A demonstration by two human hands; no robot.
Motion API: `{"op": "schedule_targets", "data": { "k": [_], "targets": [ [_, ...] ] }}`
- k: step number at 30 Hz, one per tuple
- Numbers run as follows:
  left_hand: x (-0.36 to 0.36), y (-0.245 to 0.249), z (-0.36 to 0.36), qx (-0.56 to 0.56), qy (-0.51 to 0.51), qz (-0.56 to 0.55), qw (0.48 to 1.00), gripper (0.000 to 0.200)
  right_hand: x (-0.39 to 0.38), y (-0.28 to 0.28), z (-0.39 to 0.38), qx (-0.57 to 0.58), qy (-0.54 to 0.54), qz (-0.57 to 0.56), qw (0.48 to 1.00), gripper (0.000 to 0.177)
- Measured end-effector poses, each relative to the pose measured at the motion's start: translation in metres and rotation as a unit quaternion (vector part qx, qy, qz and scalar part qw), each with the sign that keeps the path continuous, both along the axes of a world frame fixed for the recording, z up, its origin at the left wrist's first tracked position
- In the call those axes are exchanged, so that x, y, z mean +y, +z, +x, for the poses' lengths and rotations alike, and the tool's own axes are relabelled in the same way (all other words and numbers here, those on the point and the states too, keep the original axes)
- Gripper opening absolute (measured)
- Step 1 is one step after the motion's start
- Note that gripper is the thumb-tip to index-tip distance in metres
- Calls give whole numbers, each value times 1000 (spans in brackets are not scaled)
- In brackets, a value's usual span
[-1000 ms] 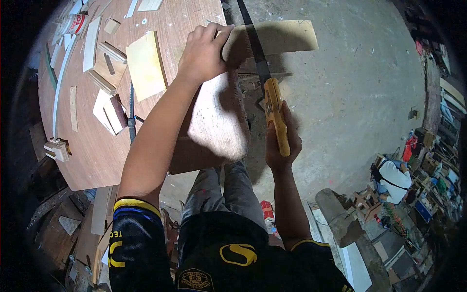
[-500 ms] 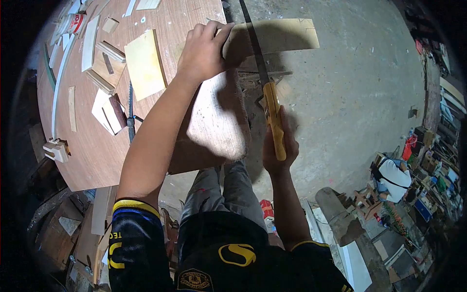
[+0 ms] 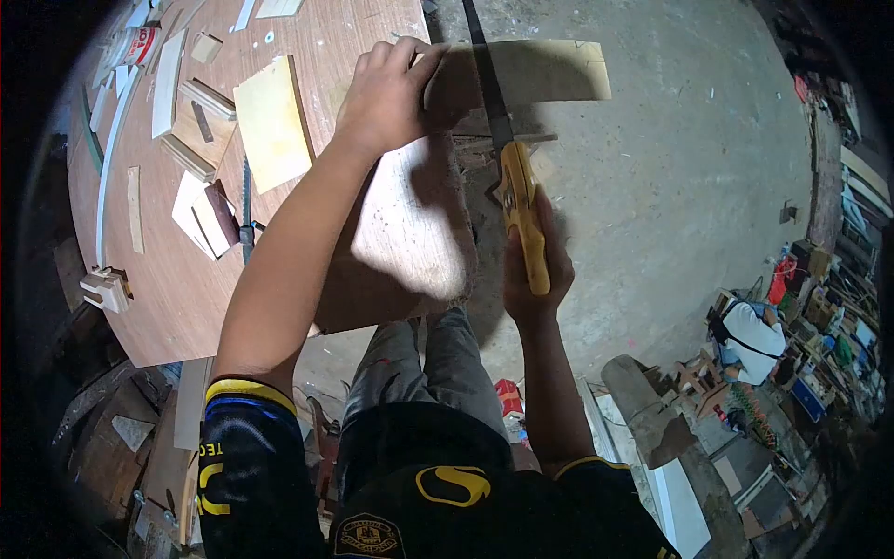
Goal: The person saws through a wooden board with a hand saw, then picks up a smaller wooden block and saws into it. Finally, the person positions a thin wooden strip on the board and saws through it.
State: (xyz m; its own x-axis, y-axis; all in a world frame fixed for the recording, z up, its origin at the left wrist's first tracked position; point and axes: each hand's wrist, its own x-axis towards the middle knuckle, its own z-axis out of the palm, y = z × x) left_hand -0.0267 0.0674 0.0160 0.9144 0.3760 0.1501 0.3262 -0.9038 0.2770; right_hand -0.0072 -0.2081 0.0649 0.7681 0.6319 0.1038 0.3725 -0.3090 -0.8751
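A hand saw with a yellow handle is gripped in my right hand. Its dark blade lies across a wooden board that juts out past the right edge of the workbench. My left hand presses on the board's left end at the bench edge, fingers curled over it. Pencil-like lines mark the board's far right end. The depth of the cut under the blade is hard to make out.
On the bench lie a pale yellow board, a small wooden frame piece, a dark clamp-like bar and a wooden block tool. Tools and scraps crowd the floor at right, near a person in a white top.
The saw has slid slightly forward along its line, with my right hand moving up with it. The board's free end sits a touch lower in view. My left hand stays on the board.
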Motion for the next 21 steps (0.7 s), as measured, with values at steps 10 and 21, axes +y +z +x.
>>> {"op": "schedule_targets", "data": {
  "k": [10, 21],
  "targets": [
    [0, -2, -2, -6, -7, -20, 1000, 85, -11, 7, -10, -10, 6, -23, 1000, 52],
    [2, -1, -1, -5, -10, -40, 999, 82, -33, -2, -17, 14, -14, -27, 999, 50]
  ]
}}
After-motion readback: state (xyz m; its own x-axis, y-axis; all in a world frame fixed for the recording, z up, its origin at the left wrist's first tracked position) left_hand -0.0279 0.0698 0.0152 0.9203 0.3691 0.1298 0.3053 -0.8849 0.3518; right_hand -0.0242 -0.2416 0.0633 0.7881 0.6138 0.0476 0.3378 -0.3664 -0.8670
